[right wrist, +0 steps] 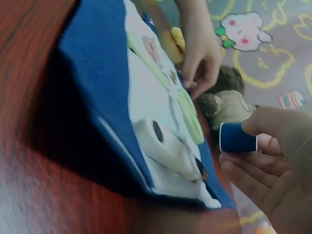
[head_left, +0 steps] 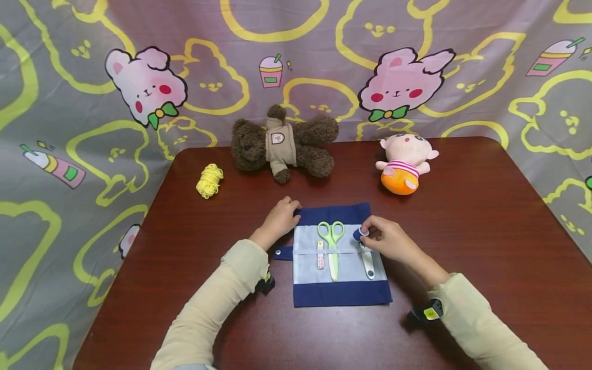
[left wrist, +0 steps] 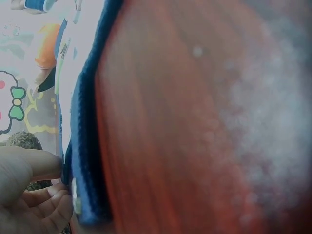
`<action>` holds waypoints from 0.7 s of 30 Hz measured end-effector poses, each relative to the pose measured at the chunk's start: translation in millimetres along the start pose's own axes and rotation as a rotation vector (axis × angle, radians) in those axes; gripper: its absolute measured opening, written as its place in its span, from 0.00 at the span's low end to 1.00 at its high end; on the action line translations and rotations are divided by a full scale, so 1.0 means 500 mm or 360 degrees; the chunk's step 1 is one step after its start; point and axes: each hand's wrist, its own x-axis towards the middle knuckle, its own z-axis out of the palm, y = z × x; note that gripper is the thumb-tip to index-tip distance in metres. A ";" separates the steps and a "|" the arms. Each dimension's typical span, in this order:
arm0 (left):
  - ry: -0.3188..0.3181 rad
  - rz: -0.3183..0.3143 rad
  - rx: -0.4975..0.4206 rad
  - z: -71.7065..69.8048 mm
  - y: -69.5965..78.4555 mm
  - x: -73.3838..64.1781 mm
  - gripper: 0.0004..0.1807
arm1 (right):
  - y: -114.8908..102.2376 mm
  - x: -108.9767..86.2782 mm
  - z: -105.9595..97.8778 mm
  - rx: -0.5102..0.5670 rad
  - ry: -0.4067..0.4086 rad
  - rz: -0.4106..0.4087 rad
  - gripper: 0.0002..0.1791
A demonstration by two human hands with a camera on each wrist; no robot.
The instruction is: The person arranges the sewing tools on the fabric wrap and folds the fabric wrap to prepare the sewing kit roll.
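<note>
My right hand (head_left: 387,239) pinches a spool of blue thread (right wrist: 238,137) between thumb and fingers, above the upper right part of an unfolded fabric sewing roll (head_left: 342,295). My left hand (head_left: 280,221) pinches the roll's upper left edge, as the left wrist view shows. Green-handled scissors (head_left: 334,241) are tucked under the roll's middle band. A small pink and white strip (head_left: 320,255) sits left of them. On the right, a white-handled tool (head_left: 368,266) with a dark round dot is under the band; its kind is unclear.
A brown teddy bear (head_left: 282,144) lies on its side at the table's back. Yellow yarn (head_left: 210,181) is at the back left, a pink plush doll (head_left: 405,163) at the back right. A snap strap (head_left: 283,253) sticks out left of the roll. A patterned curtain surrounds the table.
</note>
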 end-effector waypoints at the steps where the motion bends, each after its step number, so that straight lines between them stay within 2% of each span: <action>1: 0.0001 0.0000 0.0001 0.000 0.000 0.000 0.13 | -0.002 0.002 0.005 -0.0014 -0.0008 -0.0023 0.08; 9: -0.0011 -0.0008 0.0017 0.001 -0.001 0.000 0.13 | -0.009 0.012 0.034 -0.0288 -0.0075 -0.0194 0.10; 12: -0.0025 -0.0022 -0.0020 0.001 -0.002 0.001 0.13 | -0.008 0.017 0.041 -0.0382 -0.0075 -0.0236 0.09; 15: -0.0011 -0.0015 -0.0017 0.005 -0.005 0.006 0.13 | -0.009 0.021 0.045 -0.0445 -0.0069 -0.0264 0.09; 16: 0.0023 0.0020 0.0000 0.009 -0.009 0.008 0.12 | -0.010 0.022 0.046 -0.0466 -0.0071 -0.0274 0.08; 21: 0.0034 0.0028 0.0026 0.010 -0.008 0.009 0.12 | -0.010 0.025 0.053 -0.0558 -0.0094 -0.0335 0.08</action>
